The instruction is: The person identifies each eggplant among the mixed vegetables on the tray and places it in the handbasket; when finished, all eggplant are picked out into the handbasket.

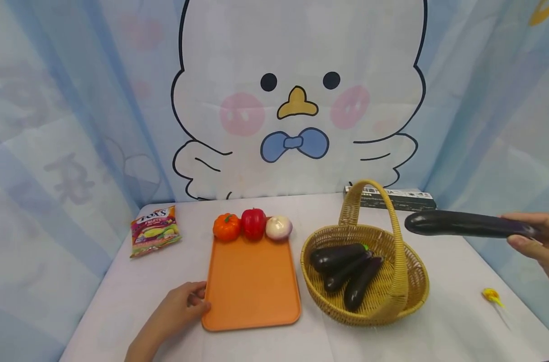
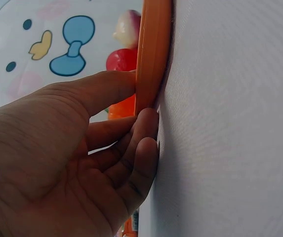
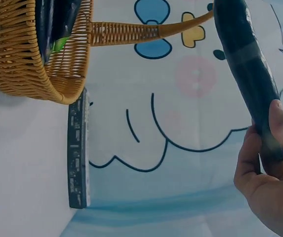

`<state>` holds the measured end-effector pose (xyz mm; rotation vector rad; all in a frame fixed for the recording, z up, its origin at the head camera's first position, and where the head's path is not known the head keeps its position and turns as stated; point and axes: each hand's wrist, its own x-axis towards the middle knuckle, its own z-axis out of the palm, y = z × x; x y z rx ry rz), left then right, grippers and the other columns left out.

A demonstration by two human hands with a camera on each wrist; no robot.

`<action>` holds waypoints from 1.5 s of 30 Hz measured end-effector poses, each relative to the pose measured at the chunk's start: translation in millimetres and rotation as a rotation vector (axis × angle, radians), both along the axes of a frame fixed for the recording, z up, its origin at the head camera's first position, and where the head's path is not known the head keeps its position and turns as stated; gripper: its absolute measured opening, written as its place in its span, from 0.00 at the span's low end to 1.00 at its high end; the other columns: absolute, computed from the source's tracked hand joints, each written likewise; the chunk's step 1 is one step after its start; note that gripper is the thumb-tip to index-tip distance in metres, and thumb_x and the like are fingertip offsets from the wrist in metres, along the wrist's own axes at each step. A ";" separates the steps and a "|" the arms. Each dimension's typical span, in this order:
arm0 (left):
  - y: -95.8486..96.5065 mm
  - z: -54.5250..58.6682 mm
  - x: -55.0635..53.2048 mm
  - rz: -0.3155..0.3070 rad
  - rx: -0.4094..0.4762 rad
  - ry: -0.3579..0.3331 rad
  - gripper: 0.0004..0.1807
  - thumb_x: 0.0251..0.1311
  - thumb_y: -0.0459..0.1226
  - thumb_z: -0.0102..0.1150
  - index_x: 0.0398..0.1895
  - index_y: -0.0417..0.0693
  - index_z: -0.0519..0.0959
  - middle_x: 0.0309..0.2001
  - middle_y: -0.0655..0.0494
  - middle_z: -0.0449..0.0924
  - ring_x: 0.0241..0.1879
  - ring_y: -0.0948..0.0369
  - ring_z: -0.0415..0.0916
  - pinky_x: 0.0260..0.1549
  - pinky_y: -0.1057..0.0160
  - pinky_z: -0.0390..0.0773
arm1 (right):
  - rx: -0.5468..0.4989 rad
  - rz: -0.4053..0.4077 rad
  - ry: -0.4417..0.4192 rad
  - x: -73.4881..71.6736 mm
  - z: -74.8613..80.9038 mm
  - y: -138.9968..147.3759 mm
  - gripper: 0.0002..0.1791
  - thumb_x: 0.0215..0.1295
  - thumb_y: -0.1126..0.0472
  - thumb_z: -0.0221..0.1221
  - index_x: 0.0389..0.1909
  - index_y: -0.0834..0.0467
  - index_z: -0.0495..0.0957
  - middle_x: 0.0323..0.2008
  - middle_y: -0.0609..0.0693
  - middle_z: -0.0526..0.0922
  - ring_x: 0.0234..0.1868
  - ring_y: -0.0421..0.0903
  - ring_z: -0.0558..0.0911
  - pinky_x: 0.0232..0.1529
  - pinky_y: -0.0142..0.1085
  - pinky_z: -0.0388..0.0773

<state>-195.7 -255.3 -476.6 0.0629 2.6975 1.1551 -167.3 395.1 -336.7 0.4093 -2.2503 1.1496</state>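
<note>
My right hand (image 1: 543, 244) grips a long dark eggplant (image 1: 464, 223) by one end, holding it in the air to the right of the wicker basket (image 1: 416, 296). In the right wrist view, the thumb and fingers wrap the eggplant's (image 3: 245, 59) narrow end. Several dark eggplants (image 1: 339, 257) lie inside the basket, under its arched handle. My left hand (image 1: 176, 306) is at the left edge of an orange cutting board (image 1: 256, 281). In the left wrist view, the thumb lies on the board's (image 2: 153, 54) top side and the fingers are at its edge, pinching it.
An orange pumpkin (image 1: 226, 228), a red bell pepper (image 1: 253, 223) and a white-purple turnip (image 1: 279, 228) sit along the board's far edge. A candy bag (image 1: 155, 231) lies at the left, a long dark box (image 1: 392, 199) behind the basket, and a yellow lollipop (image 1: 492, 295) at the right.
</note>
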 end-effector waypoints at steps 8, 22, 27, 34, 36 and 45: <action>-4.3 -4.2 -0.7 0.010 0.016 -0.002 0.30 0.53 0.40 0.73 0.59 0.36 0.77 0.38 0.59 0.78 0.35 0.62 0.76 0.40 0.58 0.78 | 0.164 -0.058 -0.358 -29.2 9.9 -39.4 0.16 0.67 0.70 0.60 0.55 0.60 0.77 0.44 0.36 0.76 0.38 0.33 0.79 0.36 0.22 0.75; -3.3 -7.2 3.7 -0.013 0.029 0.029 0.30 0.53 0.39 0.73 0.58 0.34 0.76 0.38 0.58 0.78 0.35 0.63 0.77 0.39 0.60 0.78 | 0.204 0.408 -0.588 -84.3 -8.8 -88.9 0.13 0.66 0.68 0.62 0.50 0.62 0.78 0.44 0.57 0.81 0.44 0.49 0.81 0.43 0.42 0.81; -2.9 -5.8 2.3 -0.011 0.028 0.024 0.31 0.53 0.40 0.73 0.58 0.34 0.76 0.38 0.58 0.78 0.35 0.63 0.77 0.39 0.59 0.79 | 0.238 0.474 -0.628 -98.3 -19.6 -97.7 0.14 0.64 0.67 0.63 0.51 0.61 0.79 0.44 0.54 0.83 0.46 0.52 0.82 0.47 0.46 0.78; -3.6 -7.6 2.2 -0.053 0.048 0.043 0.31 0.54 0.39 0.73 0.58 0.31 0.75 0.39 0.57 0.78 0.36 0.62 0.77 0.39 0.60 0.79 | 0.198 0.594 -0.651 -116.5 -37.5 -99.9 0.13 0.62 0.66 0.66 0.47 0.62 0.80 0.41 0.58 0.82 0.41 0.57 0.83 0.44 0.47 0.80; -3.1 -7.2 2.1 -0.050 0.041 0.028 0.31 0.54 0.39 0.72 0.59 0.32 0.75 0.39 0.57 0.78 0.36 0.62 0.77 0.39 0.59 0.79 | 0.196 0.643 -0.651 -120.5 -41.6 -99.8 0.11 0.63 0.68 0.65 0.47 0.61 0.80 0.40 0.59 0.82 0.40 0.61 0.82 0.42 0.47 0.81; -0.5 -0.6 2.1 -0.011 0.008 0.001 0.31 0.54 0.40 0.73 0.59 0.34 0.76 0.39 0.58 0.78 0.36 0.62 0.77 0.42 0.56 0.79 | 0.159 0.736 -0.703 -130.4 -50.8 -102.7 0.11 0.64 0.72 0.62 0.47 0.64 0.80 0.40 0.64 0.80 0.39 0.68 0.78 0.40 0.49 0.81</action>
